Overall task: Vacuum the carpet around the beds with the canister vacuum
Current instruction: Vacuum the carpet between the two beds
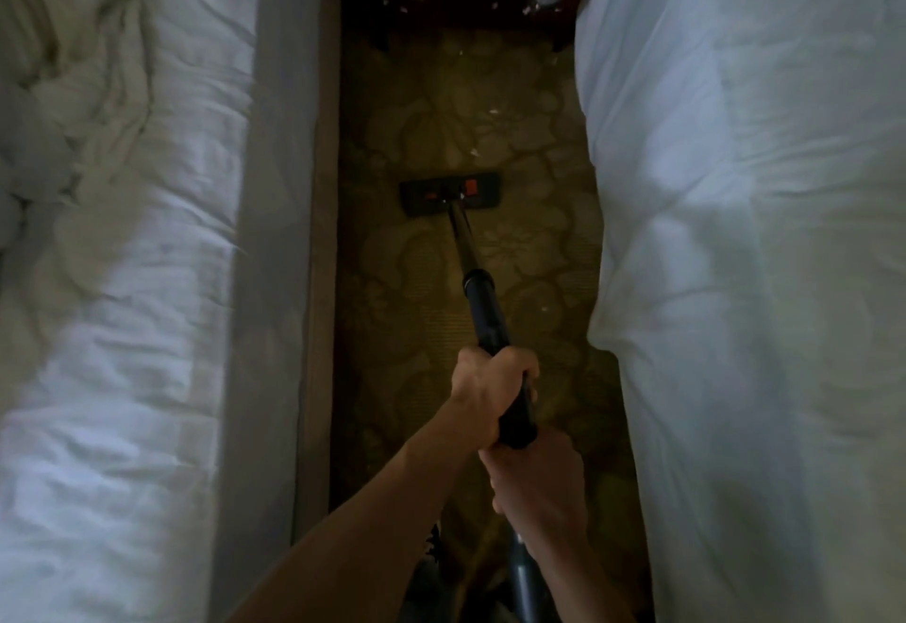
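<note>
I am gripping the vacuum wand (pixel 483 308) with both hands, my left hand (pixel 490 392) just ahead of my right hand (pixel 539 480). Its floor head (pixel 451 193) is resting on the carpet (pixel 407 303), between the left bed (pixel 122 279) and the right bed (pixel 735 279).

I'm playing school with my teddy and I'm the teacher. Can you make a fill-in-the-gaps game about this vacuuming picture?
1. The floor head rests on the carpet between two ____.
2. The wand that the left hand and the right hand grip is coloured ____.
3. The small specks on the carpet beyond the floor head are coloured ____.

Missing words: beds; black; white.
</note>
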A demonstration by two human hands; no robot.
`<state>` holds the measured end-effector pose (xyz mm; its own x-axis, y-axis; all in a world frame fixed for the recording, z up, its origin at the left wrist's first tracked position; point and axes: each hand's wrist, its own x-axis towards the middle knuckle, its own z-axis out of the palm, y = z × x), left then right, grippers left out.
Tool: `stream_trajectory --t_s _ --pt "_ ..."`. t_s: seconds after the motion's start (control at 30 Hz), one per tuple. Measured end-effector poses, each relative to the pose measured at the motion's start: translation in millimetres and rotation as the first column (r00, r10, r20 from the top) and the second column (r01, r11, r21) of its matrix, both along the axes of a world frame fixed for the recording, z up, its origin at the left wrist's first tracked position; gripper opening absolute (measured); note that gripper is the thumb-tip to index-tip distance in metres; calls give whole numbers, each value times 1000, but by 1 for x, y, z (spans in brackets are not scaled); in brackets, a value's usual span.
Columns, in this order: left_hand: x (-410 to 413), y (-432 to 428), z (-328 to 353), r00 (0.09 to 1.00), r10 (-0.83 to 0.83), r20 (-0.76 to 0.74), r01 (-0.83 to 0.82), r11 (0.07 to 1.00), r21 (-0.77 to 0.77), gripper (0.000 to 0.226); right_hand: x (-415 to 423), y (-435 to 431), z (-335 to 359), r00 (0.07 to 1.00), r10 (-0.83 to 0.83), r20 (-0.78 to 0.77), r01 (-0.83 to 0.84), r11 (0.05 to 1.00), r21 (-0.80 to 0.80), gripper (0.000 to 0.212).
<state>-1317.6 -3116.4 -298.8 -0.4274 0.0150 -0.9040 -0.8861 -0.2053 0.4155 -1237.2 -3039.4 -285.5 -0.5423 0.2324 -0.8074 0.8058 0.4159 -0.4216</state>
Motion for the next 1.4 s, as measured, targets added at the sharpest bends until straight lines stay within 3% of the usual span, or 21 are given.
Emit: stream_trajectory --t_s 0.13,0.47,0.8,1.17,1.4 --pt "-23 8 8 1000 -7 -31 6 1000 -5 16 -23 8 7 999 24 -31 -24 999 22 19" --pt "-118 43 0 999 11 -31 -13 998 -64 21 -124 42 0 993 103 -54 -102 994 29 19" --pt "-167 59 -2 1000 -4 -24 2 998 -67 17 -169 56 -6 996 84 -38 -83 996 27 22" --pt "-257 30 -16 997 -72 -6 71 995 -74 33 -249 18 -21 996 -74 -51 74 997 -1 22" --pt "-298 4 -23 994 -106 -30 104 992 -67 17 -290 -9 -19 995 -75 -70 74 997 -29 22"
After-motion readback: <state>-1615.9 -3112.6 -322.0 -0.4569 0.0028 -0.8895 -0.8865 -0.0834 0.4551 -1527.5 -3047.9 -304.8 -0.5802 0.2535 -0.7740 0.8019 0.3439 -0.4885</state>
